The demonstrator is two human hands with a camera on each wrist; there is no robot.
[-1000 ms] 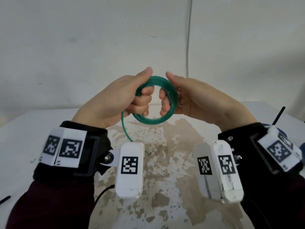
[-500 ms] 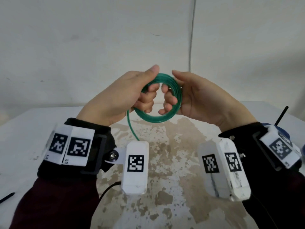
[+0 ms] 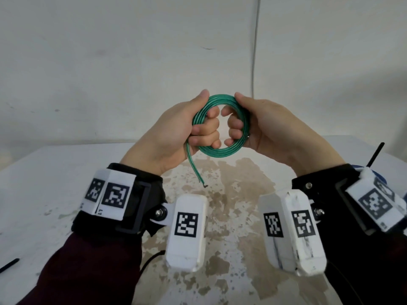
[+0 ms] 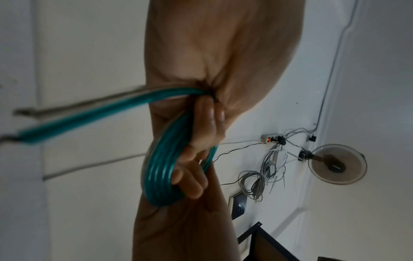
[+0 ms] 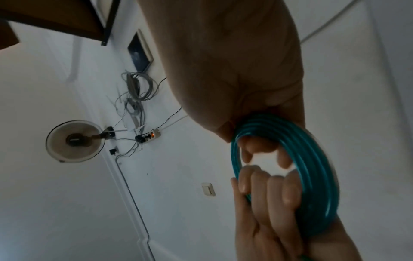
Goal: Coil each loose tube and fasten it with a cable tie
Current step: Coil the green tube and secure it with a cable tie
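A green tube [image 3: 222, 148] is wound into a small round coil of several turns, held up in the air above the table. My left hand [image 3: 198, 126] grips the coil's left side, fingers curled through the ring and thumb along the top. My right hand [image 3: 240, 124] grips the right side the same way. A short free end of the tube [image 3: 193, 166] hangs down from under the left hand. The left wrist view shows that end [image 4: 78, 120] sticking out past the coil [image 4: 161, 176]. In the right wrist view the coil [image 5: 312, 159] wraps round my curled fingers.
A white table [image 3: 55, 177] with a brown-stained middle [image 3: 231, 194] lies below my hands. A black cable tie [image 3: 8, 265] lies at its left edge and a black stick-like thing [image 3: 376, 155] rises at the right. A bare wall stands close behind.
The tail of the tube has been drawn up into the coil: it hung long to the table before, now only a short end hangs. Both hands have risen slightly.
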